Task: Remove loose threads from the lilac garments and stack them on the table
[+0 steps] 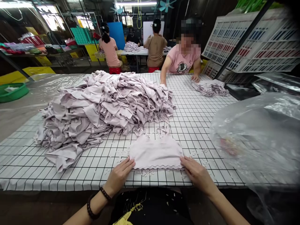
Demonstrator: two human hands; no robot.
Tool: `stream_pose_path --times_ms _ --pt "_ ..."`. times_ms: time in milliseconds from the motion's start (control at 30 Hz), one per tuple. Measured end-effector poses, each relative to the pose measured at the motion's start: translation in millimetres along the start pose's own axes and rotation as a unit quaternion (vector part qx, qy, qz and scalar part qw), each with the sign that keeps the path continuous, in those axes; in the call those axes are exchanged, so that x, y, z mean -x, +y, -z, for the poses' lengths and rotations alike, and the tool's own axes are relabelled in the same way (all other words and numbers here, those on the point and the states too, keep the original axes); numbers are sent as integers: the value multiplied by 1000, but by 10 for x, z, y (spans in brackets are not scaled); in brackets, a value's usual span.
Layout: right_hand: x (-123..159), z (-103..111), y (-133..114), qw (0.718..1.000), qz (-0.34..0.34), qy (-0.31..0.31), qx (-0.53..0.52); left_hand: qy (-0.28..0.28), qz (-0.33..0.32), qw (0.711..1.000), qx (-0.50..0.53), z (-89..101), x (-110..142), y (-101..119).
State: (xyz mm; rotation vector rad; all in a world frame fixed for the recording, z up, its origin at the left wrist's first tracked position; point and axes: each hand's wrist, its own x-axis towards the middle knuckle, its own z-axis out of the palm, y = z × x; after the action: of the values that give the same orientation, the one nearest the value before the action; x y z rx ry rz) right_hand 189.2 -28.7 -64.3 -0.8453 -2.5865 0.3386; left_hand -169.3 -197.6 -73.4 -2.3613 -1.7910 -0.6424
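A pale pink strappy crop top (156, 153) lies flat on the checked tablecloth (197, 125), its scalloped hem toward me and its thin straps pointing away. My left hand (121, 173) pinches the lower left corner, fingers on top of the fabric. At the lower right corner, my right hand (197, 173) grips the edge the same way. Both thumbs are mostly hidden. Small scraps of fabric are scattered around the top. Just beyond and to the left rises a big heap of similar garments (112, 103).
Across the table a person in a pink shirt (184, 59) reaches into the heap, beside a small garment stack (211, 87). Clear plastic bags (257, 134) cover the right side. A green basin (12, 92) stands far left. White crates (248, 43) are stacked back right. Other people sit behind.
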Motion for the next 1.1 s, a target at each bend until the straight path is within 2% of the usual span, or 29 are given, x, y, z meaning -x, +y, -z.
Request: stream_pose_path --times_ms 67,133,200,267,300,367,433,500,567,667,800,933,1000,1100 --pt "-29 102 -23 1000 -11 -20 -17 -12 11 1000 -2 100 -36 27" --pt "-170 254 -19 996 -57 -19 -66 -11 45 999 -5 220 -145 86" --pt "-461 399 39 982 -136 6 -131 7 79 997 13 306 -367 193" --pt "-888 464 154 956 -229 33 -182 16 79 994 71 295 -700 349" --pt "-1132 454 225 941 -266 39 -205 10 63 992 111 241 -893 438" --pt "-1623 354 370 899 -375 -27 -226 -12 39 985 166 43 -1278 611" --pt "-2037 195 497 878 -414 -57 -232 -32 36 980 195 -229 -1589 739" --pt "-2312 39 596 861 -434 -76 -255 -45 69 973 216 -500 -1772 794" --pt "-2446 -70 682 839 -446 -97 -297 -52 102 965 235 -709 -1827 784" --pt "-2485 -130 814 792 -458 -134 -382 -49 125 955 263 -855 -1774 722" --pt "-2501 -135 961 715 -453 -169 -505 -46 150 939 305 -852 -1716 672" --pt "-2571 -172 1003 650 -430 -175 -601 -42 159 935 313 -851 -1727 675" --pt "-2606 -185 1007 629 -420 -167 -633 -40 158 938 306 -876 -1723 681" --pt "-2656 -162 1039 613 -407 -142 -662 -38 153 940 302 -914 -1702 688"
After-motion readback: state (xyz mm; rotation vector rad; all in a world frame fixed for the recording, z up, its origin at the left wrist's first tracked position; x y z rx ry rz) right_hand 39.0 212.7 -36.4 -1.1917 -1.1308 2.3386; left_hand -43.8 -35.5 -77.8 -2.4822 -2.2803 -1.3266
